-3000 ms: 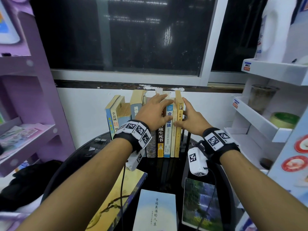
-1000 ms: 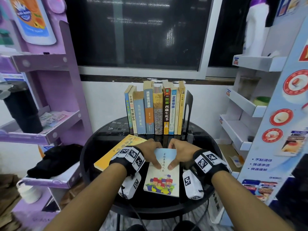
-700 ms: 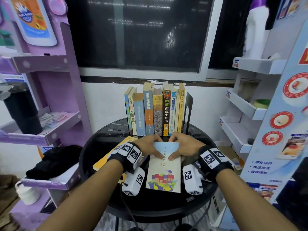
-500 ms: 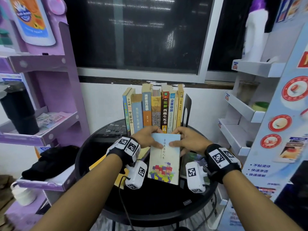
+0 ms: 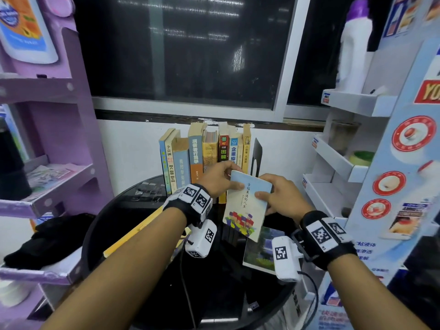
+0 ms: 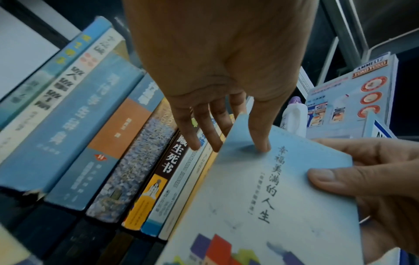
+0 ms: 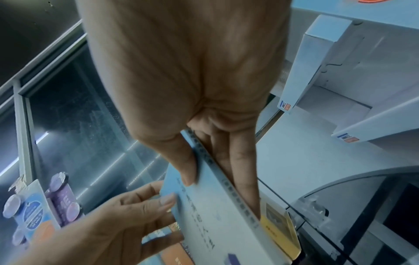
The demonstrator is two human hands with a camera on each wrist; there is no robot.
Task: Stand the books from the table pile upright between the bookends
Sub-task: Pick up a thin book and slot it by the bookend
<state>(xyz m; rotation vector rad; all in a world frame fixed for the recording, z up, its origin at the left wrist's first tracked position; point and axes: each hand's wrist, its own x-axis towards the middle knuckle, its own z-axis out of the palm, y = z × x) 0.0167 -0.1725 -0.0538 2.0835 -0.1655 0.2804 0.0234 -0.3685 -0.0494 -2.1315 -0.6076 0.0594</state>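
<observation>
A light blue paperback (image 5: 247, 203) (image 6: 272, 197) (image 7: 211, 211) hangs tilted above the round black table (image 5: 147, 210), in front of the upright row of books (image 5: 204, 158) (image 6: 102, 134). My left hand (image 5: 220, 178) (image 6: 226, 136) pinches its top left corner, thumb on the cover. My right hand (image 5: 273, 194) (image 7: 215, 166) grips its right edge, thumb on the cover and fingers behind. A black bookend (image 5: 256, 158) stands at the row's right end. A yellow book (image 5: 133, 234) and a green-covered book (image 5: 260, 251) lie flat on the table.
A purple shelf unit (image 5: 47, 139) stands to the left with black cloth (image 5: 45, 241) on its lower shelf. White display shelves (image 5: 338, 163) and a blue printed stand (image 5: 400, 163) crowd the right. A dark window (image 5: 181, 48) lies behind the books.
Both hands left the book row, took the light blue book off the table, and have lifted it up and toward the right end of the row, uncovering the green-covered book beneath.
</observation>
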